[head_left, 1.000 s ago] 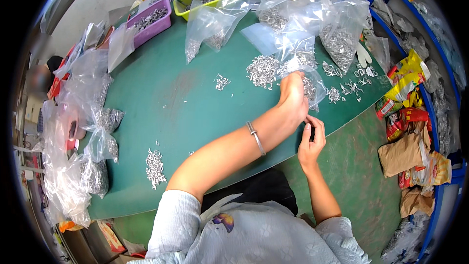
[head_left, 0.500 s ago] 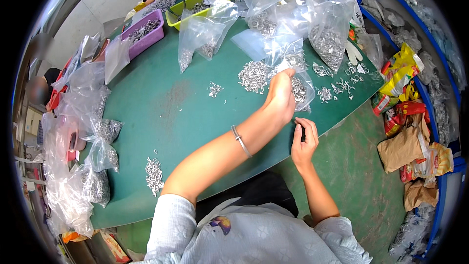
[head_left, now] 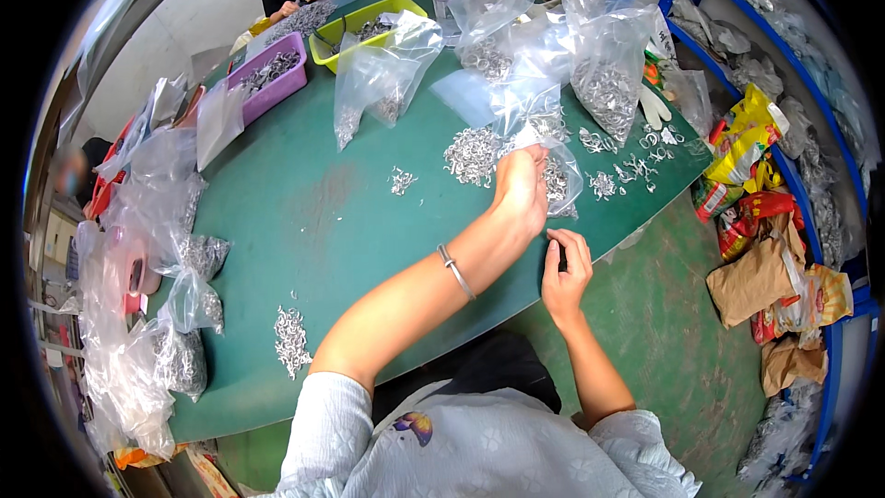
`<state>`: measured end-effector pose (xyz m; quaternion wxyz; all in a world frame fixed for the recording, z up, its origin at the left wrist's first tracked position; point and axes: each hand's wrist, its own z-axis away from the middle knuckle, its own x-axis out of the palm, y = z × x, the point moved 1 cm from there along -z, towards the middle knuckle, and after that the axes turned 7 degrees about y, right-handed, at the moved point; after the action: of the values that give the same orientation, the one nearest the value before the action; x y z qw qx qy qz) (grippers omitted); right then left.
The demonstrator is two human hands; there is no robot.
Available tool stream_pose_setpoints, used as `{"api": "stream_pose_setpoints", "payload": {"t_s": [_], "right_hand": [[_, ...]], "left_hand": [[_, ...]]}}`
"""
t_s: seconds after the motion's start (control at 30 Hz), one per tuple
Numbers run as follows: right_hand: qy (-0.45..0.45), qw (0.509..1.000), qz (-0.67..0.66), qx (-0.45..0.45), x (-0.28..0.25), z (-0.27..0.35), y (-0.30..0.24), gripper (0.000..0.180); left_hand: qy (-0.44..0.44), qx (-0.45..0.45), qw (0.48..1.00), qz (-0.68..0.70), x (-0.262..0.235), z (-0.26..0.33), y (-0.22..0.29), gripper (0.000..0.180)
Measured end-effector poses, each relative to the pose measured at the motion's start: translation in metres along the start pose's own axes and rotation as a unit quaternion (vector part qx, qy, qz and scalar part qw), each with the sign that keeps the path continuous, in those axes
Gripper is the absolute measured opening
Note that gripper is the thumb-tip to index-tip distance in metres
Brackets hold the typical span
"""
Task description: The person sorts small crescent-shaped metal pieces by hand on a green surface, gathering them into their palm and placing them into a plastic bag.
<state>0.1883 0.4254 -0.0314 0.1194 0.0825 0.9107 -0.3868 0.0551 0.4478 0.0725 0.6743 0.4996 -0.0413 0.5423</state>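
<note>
The left hand [head_left: 521,186] stays stretched across the green table [head_left: 304,212], and compared with a second ago it sits a little nearer the table's near edge, its fingers closed on the mouth of a small clear bag [head_left: 553,175] of metal rings that lies on the table just beside the big ring pile [head_left: 472,153]. The right hand [head_left: 564,263] has kept its place at the table edge, fingers curled around something small and dark; what it is I cannot tell. So the work seems to remain at the same bag, with the hold only adjusted. Loose rings [head_left: 613,173] lie scattered to the right of the bag, close to the table's curved rim, so a sweep that way could push some off. Behind the bag, full bags [head_left: 604,74] stand crowded together, leaving little room. To the left there is open green surface, with only a small cluster [head_left: 402,181] and another ring heap [head_left: 291,341] near the front edge. Bags [head_left: 147,249] line the far left side.
</note>
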Motion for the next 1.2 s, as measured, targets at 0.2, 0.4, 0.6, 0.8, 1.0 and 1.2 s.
{"api": "stream_pose_setpoints", "payload": {"t_s": [0.2,0.4,0.6,0.8,1.0,1.2], "right_hand": [[-0.002,0.999,0.023,-0.023,0.005,0.001,-0.001,0.014],[-0.011,0.999,0.038,-0.026,0.004,0.005,0.002,0.017],[-0.188,0.979,-0.046,-0.061,0.012,0.019,-0.056,0.019],[-0.483,0.849,-0.195,-0.082,0.069,0.043,-0.127,0.025],[-0.511,0.841,-0.100,-0.144,0.105,0.052,-0.142,0.034],[-0.564,0.784,-0.101,-0.239,0.116,0.068,-0.168,0.041]], "left_hand": [[-0.090,0.005,0.996,0.029,-0.025,0.044,0.018,0.049],[-0.238,-0.035,0.966,-0.093,-0.134,0.138,0.005,0.036],[-0.213,-0.001,0.937,-0.277,-0.260,0.197,-0.009,0.032],[-0.123,-0.030,0.979,-0.161,-0.305,0.222,-0.046,0.032],[-0.109,0.019,0.982,-0.152,-0.316,0.240,-0.024,0.030],[0.151,0.305,0.808,-0.480,-0.336,0.255,0.024,0.027]]}}
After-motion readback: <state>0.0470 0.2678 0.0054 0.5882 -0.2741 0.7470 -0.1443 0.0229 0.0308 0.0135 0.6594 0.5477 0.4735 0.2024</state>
